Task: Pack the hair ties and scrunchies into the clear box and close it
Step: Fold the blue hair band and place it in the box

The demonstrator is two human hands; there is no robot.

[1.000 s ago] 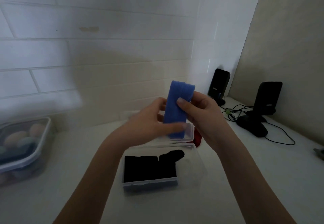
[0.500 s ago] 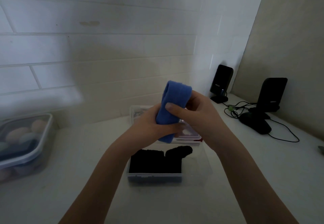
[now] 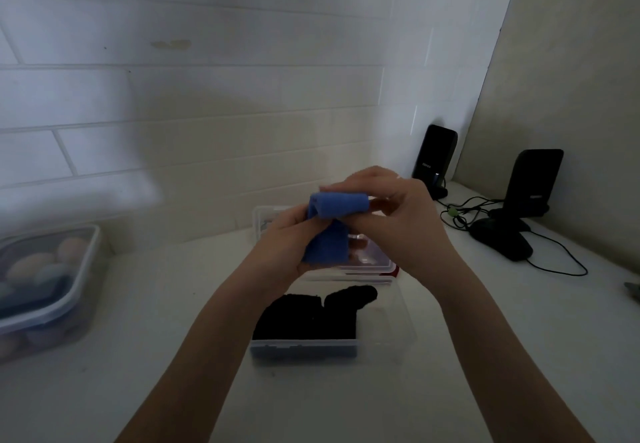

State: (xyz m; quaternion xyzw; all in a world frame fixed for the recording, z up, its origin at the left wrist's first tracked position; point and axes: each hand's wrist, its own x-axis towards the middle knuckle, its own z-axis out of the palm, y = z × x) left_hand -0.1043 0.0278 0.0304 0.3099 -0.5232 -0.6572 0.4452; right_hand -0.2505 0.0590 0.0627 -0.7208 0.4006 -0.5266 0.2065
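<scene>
Head view shows both hands, left point(image 3: 280, 252) and right point(image 3: 405, 224), pinching a blue cloth band point(image 3: 332, 221) folded over above the open clear box point(image 3: 398, 331) on the white desk point(image 3: 173, 304), where black fabric pieces point(image 3: 304, 318) lie inside at the box's left.

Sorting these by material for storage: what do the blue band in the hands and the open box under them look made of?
Blue band: seemingly soft, matte knit or terry fabric; it folds and creases in both hands.
Clear box: likely rigid transparent plastic, faintly glossy; the counter shows through its walls, and dark items sit inside.
</scene>
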